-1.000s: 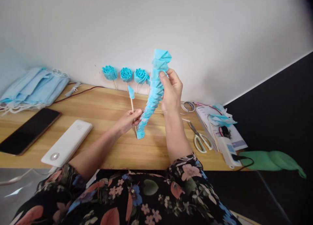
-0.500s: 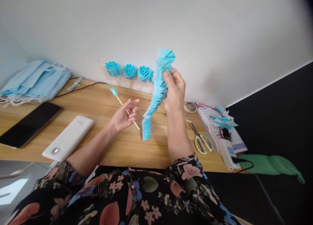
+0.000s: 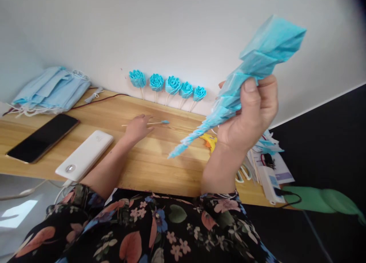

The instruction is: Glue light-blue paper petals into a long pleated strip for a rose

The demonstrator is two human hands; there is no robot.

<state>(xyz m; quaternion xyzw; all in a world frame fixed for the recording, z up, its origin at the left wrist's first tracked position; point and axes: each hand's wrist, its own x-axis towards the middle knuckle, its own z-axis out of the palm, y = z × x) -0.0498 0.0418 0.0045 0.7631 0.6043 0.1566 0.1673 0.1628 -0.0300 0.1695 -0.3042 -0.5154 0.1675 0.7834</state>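
My right hand (image 3: 248,112) is raised at the right, thumb and fingers closed on a long pleated strip of blue mask fabric (image 3: 228,91). The strip's wide end points up and away; its narrow end hangs low over the table. Over the table at the left, my left hand (image 3: 139,128) is palm down with fingers apart. Beneath it, a thin wooden stick with a blue tip (image 3: 165,122) lies across the tabletop, partly hidden by the hand.
Several blue fabric roses (image 3: 173,85) on sticks lean against the wall. Face masks (image 3: 51,89), a black phone (image 3: 42,137) and a white power bank (image 3: 85,155) occupy the left. A yellow glue gun (image 3: 211,141), scissors (image 3: 245,173) and a white power strip (image 3: 270,185) are at the right.
My right hand has lifted the pleated strip up, rightward and closer to the camera. My left hand has turned palm down and lowered the stick, now with its tip pointing right. The glue gun shows.
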